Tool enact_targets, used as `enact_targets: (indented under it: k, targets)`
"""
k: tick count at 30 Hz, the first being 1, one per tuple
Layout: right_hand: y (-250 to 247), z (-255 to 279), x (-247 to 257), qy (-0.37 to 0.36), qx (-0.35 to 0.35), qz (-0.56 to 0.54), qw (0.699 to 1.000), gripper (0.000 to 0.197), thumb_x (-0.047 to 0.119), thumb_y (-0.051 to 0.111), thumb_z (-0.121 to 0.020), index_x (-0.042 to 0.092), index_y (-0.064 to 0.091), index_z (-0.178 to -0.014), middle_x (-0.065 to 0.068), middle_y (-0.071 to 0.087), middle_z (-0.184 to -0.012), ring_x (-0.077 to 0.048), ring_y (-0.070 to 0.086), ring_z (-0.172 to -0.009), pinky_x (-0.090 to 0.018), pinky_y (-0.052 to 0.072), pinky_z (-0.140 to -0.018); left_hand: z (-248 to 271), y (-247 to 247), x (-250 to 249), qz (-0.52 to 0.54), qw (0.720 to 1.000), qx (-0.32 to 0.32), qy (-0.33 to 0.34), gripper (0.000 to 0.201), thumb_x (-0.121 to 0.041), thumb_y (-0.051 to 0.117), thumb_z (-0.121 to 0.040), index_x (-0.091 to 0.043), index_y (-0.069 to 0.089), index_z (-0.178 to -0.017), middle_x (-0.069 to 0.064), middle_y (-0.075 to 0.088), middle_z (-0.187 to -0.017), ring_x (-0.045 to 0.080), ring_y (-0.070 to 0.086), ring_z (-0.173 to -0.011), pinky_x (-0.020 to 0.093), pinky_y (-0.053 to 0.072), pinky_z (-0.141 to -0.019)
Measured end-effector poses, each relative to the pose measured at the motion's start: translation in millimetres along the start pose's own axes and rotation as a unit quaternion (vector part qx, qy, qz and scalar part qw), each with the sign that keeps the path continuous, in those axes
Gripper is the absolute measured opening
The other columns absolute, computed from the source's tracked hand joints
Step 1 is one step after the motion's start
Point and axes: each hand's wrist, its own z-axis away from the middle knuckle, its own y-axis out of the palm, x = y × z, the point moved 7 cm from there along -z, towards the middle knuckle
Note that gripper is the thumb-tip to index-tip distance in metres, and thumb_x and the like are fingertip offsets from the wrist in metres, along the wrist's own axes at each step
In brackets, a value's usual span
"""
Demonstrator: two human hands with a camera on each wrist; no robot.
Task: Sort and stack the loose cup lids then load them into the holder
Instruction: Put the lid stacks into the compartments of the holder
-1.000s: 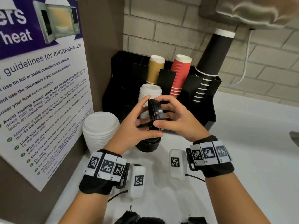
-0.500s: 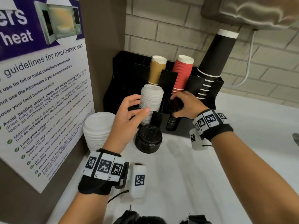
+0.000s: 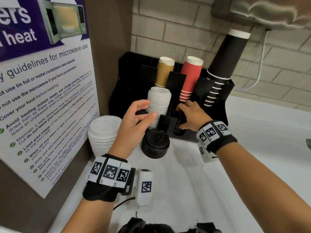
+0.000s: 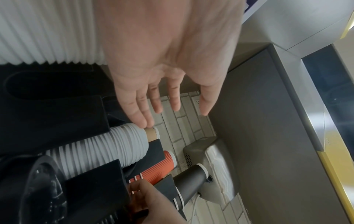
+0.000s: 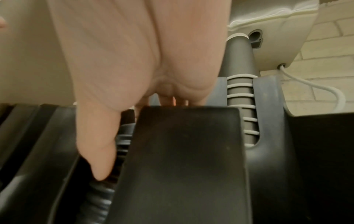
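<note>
Our right hand (image 3: 191, 116) pinches the black lids (image 3: 179, 126) upright in the holder (image 3: 217, 100) slot, at three o'clock from our spread left hand (image 3: 134, 121).

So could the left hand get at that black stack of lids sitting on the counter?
Probably yes. The left hand is open, holding nothing, just above the black lid stack, and nothing lies between them.

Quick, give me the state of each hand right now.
Left hand: open, fingers spread, holding nothing.
Right hand: gripping the black lids in the holder slot.
</note>
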Motion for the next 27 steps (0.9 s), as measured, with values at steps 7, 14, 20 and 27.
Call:
enact_targets:
  k: [7,14,20,27]
  targets:
    - [-31,24,33,-0.051,-0.147,-0.17,0.973,0.031,0.016,0.071,-0.077,0.008,0.057,-0.104,-0.012,0.054,-0.103,-0.029,0.054,-0.095,-0.041,0.047,-0.083,2,6,-1,-0.014,1.0,0.02,0.003,0.029,-0.021,0.064,-0.091,-0.029,0.057,-0.118,-0.004,0.054,-0.126,0.008,0.063,-0.103,0.038,0.051,-0.099]
    - [39,34,89,-0.048,0.191,-0.029,0.98,0.091,0.066,0.065,-0.074,0.039,0.017,-0.146,-0.003,0.041,-0.104,-0.024,0.052,-0.093,-0.033,0.046,-0.072,3,7,-6,-0.018,0.999,0.033,0.017,0.033,-0.037,0.063,-0.08,-0.036,0.057,-0.113,-0.005,0.056,-0.123,0.011,0.064,-0.103,0.035,0.052,-0.093]
    - [46,28,98,-0.039,0.175,-0.045,0.983,0.091,0.057,0.073,-0.071,0.027,0.03,-0.146,-0.006,0.049,-0.105,-0.028,0.058,-0.099,-0.04,0.056,-0.08,2,7,-7,-0.014,0.999,0.035,0.017,0.032,-0.037,0.064,-0.079,-0.038,0.057,-0.111,-0.005,0.056,-0.123,0.016,0.063,-0.104,0.044,0.051,-0.098]
    - [43,31,94,-0.04,0.133,-0.067,0.988,0.093,0.052,0.075,-0.065,0.033,0.029,-0.143,-0.006,0.039,-0.104,-0.031,0.052,-0.1,-0.04,0.055,-0.077,2,3,-7,-0.005,0.999,0.028,0.025,0.034,-0.036,0.063,-0.078,-0.037,0.057,-0.111,-0.006,0.056,-0.122,0.013,0.063,-0.105,0.036,0.052,-0.094]
